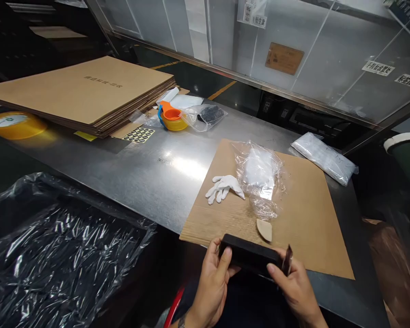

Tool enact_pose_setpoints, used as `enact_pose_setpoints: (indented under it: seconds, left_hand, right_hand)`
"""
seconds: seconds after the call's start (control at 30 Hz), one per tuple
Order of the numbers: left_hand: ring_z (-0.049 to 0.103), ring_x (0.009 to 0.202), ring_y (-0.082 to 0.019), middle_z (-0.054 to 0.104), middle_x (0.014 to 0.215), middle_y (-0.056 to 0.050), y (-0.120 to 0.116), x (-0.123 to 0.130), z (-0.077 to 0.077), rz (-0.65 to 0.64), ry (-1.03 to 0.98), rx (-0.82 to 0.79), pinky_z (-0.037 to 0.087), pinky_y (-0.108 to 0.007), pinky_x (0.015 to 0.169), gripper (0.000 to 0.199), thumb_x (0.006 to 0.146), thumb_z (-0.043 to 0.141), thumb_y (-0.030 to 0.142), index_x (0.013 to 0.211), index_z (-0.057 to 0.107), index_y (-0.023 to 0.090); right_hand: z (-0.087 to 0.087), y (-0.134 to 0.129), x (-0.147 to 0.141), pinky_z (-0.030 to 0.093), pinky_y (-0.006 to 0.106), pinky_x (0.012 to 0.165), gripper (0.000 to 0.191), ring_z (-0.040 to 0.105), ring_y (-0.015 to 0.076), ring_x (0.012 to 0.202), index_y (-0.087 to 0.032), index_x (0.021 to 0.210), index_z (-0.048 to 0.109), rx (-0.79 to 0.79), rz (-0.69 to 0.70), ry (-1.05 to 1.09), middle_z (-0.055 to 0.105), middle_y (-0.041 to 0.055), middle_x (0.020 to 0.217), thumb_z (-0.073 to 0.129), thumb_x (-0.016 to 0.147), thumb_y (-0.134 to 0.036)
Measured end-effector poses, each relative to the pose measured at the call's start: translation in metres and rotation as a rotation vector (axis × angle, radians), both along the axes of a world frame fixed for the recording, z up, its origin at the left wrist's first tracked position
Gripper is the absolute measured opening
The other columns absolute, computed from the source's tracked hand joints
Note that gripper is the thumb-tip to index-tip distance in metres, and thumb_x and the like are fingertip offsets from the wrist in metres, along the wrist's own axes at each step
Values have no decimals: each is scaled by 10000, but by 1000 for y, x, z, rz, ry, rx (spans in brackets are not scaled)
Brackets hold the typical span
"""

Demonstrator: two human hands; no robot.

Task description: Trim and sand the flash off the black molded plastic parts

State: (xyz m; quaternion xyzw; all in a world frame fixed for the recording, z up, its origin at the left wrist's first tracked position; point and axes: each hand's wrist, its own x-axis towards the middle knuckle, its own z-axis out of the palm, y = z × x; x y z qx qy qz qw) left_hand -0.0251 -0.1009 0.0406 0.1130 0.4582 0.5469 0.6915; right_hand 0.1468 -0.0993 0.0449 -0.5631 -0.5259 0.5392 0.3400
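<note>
A black rectangular block [251,252], its exact kind unclear, is held level just over the near edge of the table. My left hand [214,278] grips its left end, thumb on top. At the other end, my right hand [295,282] is closed on the block, and a thin dark blade-like piece [287,260] sticks up between its fingers. Beyond the block, a beige quarter-round piece [264,230] lies on a flat cardboard sheet [307,214]. A white glove [224,187] and a clear plastic bag [261,171] with something white inside rest farther back on it.
The metal table [150,182] carries stacked cardboard [71,91], yellow tape [15,125], an orange-and-yellow tape roll holder [172,116], a sticker sheet [139,135] and a bagged black item [210,116]. A wrapped white pack [323,157] sits at right. Black plastic sheeting [61,255] fills the lower left.
</note>
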Motion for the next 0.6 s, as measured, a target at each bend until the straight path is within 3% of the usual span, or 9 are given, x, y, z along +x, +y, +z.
enact_pose_setpoints:
  seconds: [0.1,0.23,0.4,0.6]
  left_hand:
    - [584,910,-197,643,903,-41,-7,-3,1,-94,155,120,461,-293,789,191,784,636,326,911,599,188]
    - [580,790,-178,638,794,-29,-12,-8,8,-162,284,223,457,-265,747,172,742,674,316,831,617,181]
    - [556,747,-180,615,779,-47,-17,-10,16,-185,265,281,447,-280,716,228,740,658,365,856,610,176]
    - [566,765,-177,618,817,-58,-20,-13,15,-243,180,360,451,-286,724,270,762,629,388,926,595,176]
  right_hand:
    - [-2,2,12,500,308,745,298,631,202,802,-179,987,639,12,-115,71,672,56,850,626,783,-396]
    - [-4,3,20,505,315,746,272,638,195,783,-191,949,658,-35,-165,162,676,44,813,657,761,-387]
    - [-7,6,19,503,283,642,289,633,186,711,-184,924,672,-118,-242,283,668,36,720,698,723,-389]
    - [-2,10,19,477,222,571,286,593,135,615,-184,860,677,-183,-281,349,646,18,657,745,674,-391]
